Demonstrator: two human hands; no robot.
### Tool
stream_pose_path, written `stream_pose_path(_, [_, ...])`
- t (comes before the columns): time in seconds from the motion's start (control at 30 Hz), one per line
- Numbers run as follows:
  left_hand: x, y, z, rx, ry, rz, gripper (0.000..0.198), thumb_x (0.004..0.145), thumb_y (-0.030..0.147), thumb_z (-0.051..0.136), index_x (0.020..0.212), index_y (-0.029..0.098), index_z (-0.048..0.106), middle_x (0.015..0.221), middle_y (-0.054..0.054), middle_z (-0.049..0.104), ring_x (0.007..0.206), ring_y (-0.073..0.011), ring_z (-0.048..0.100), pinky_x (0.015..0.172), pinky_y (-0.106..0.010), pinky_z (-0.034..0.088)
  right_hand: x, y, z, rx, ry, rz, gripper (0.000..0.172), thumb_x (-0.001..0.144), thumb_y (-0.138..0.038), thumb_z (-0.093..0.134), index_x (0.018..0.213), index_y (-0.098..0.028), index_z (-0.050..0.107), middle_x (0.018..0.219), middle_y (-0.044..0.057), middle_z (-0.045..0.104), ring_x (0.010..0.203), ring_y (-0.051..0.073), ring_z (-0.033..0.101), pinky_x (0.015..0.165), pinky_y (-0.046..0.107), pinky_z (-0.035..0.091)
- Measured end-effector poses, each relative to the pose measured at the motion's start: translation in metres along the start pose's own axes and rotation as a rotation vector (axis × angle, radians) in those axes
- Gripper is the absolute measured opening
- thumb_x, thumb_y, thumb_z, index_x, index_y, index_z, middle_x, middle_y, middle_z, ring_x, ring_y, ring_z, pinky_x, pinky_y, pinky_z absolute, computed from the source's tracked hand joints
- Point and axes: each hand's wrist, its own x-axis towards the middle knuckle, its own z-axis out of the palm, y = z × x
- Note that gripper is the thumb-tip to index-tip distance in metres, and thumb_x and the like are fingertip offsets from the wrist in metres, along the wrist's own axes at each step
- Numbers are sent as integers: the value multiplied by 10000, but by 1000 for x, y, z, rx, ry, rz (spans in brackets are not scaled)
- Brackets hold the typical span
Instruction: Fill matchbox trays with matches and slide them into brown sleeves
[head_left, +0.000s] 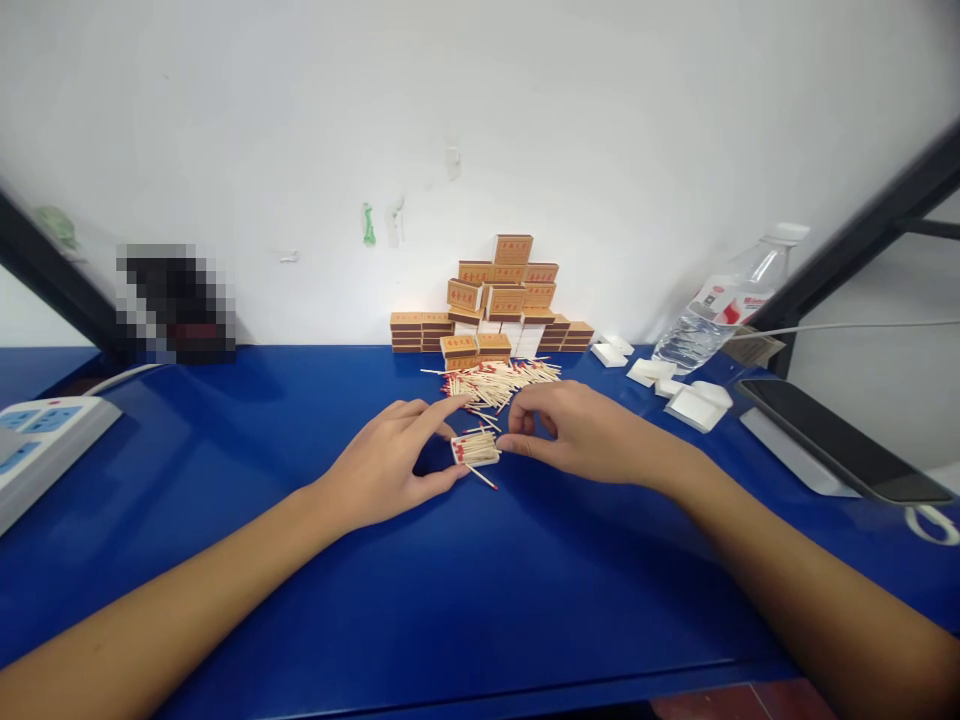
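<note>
A small white matchbox tray (475, 461) full of red-tipped matches (478, 446) lies on the blue table. My left hand (390, 455) grips its left end between thumb and fingers, with the index finger stretched out above. At the tray's right end is my right hand (559, 430), fingers curled and thumb tip close to the match ends; whether something is pinched there is hidden. One loose match (482, 477) sticks out over the tray's near edge. Just behind, a heap of loose matches (499, 385) spreads in front of the stacked matchboxes.
Matchboxes (508, 300) stand piled against the wall. To the right are white empty trays (699, 405), a tilted water bottle (724, 300) and a phone (844, 435) leaning on a white block. A power strip (56, 440) sits at the left edge.
</note>
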Motion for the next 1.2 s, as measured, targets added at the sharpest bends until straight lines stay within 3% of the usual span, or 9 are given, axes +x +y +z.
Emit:
stream_pose_path(0.23, [0,1,-1,1,-4,7,717,959,376,716,1562,279,341,1142,-20,761,1048,-249,670,966,-449,509,1,-1,8,94,-107,-48,117,967,-252,676,878,-187,716,834,20,709,728,147,586,673,282,407])
stream_pose_path(0.47, [0,-1,-1,0,-12,2,751,947,380,733,1572,290,326,1155,-19,751,1052,-246,666,977,-441,506,2,-2,9,108,-63,-84,122,988,-214,644,890,-191,713,833,15,708,735,145,578,687,281,399])
stream_pose_path(0.73, [-2,2,0,-4,-28,16,772,958,383,715,1599,311,289,1167,-22,761,1089,-257,687,1029,-473,496,5,-2,16,128,75,49,196,999,-340,649,896,-190,720,785,9,695,659,127,551,633,278,364])
stream_pose_path(1.07, [0,6,-2,-12,-29,37,727,963,374,701,1582,298,328,1151,-38,763,1095,-272,681,1005,-482,513,12,-7,33,335,123,110,229,963,-374,664,848,-199,758,736,4,672,628,130,515,595,286,384])
stream_pose_path(1.2, [0,5,-2,0,-32,36,716,964,382,700,1575,289,338,1159,-35,760,1097,-266,678,992,-465,510,13,-5,31,516,142,145,276,971,-430,654,879,-195,766,783,21,701,702,154,567,662,305,451])
